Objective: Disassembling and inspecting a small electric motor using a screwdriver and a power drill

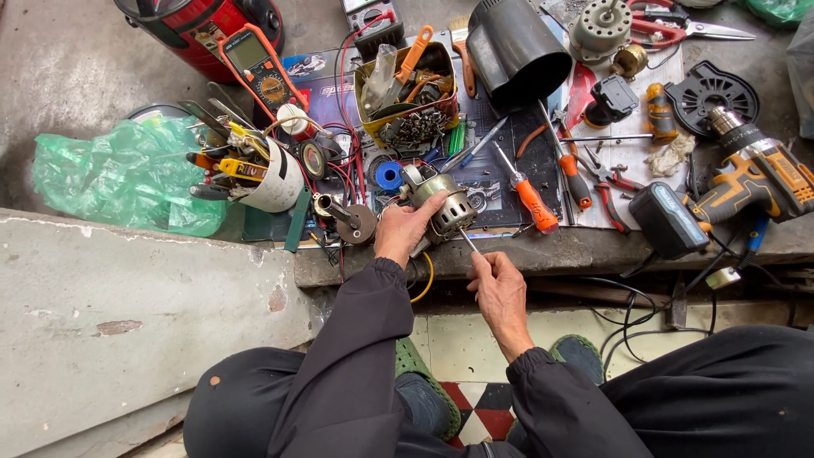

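Note:
My left hand [405, 231] grips a small metal electric motor [448, 203] with wires, holding it at the front edge of the low work surface [593, 246]. My right hand [498, 288] is closed on a thin metal tool, likely a screwdriver [469, 241], whose tip points up at the motor's underside. Both arms wear dark sleeves. An orange-handled screwdriver [534, 202] lies just right of the motor.
A white cup of tools [273, 180] and a green plastic bag [127, 174] sit left. A yellow box of parts [407, 89], a black housing [515, 51], pliers [612, 188], scissors [678, 30] and an orange cordless drill [746, 182] crowd the surface. A multimeter [257, 64] lies behind.

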